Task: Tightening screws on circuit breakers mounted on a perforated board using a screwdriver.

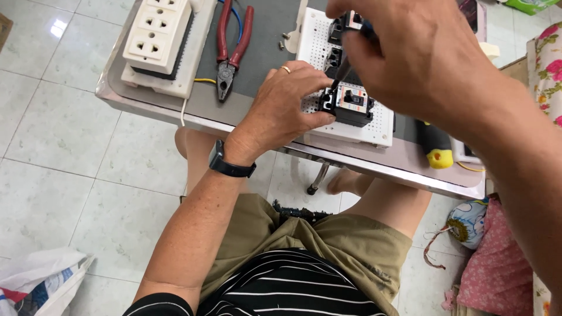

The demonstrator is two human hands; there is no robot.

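The floor (52,175) under me was pale glossy tile with grey grout lines, catching a patch of light at the upper left. I sat with my knees under a low bench (193,111) that had a shiny metal edge and a dark grey top. To my right lay flowered pink fabric (547,70), and a crumpled white plastic bag (41,281) sat on the floor at the lower left.

On the bench, at the left, stood a cream block of wall sockets (157,35) on its mounting base. Beside it lay red-handled pliers (231,50), jaws pointing toward me. Right of those sat a white perforated board (374,123) carrying black parts, with a black circuit breaker (350,105) mounted near its front edge. A yellow and black tool handle (436,146) rested on the bench just right of the board.

My left hand (284,105) was curled around the breaker's left side, thumb and fingers pressed against it to steady it. My right hand (415,52) was closed around a screwdriver (342,73), its dark shaft angled down onto the breaker's top left corner. Two small screws (283,40) lay loose on the grey top near the board's far left edge.
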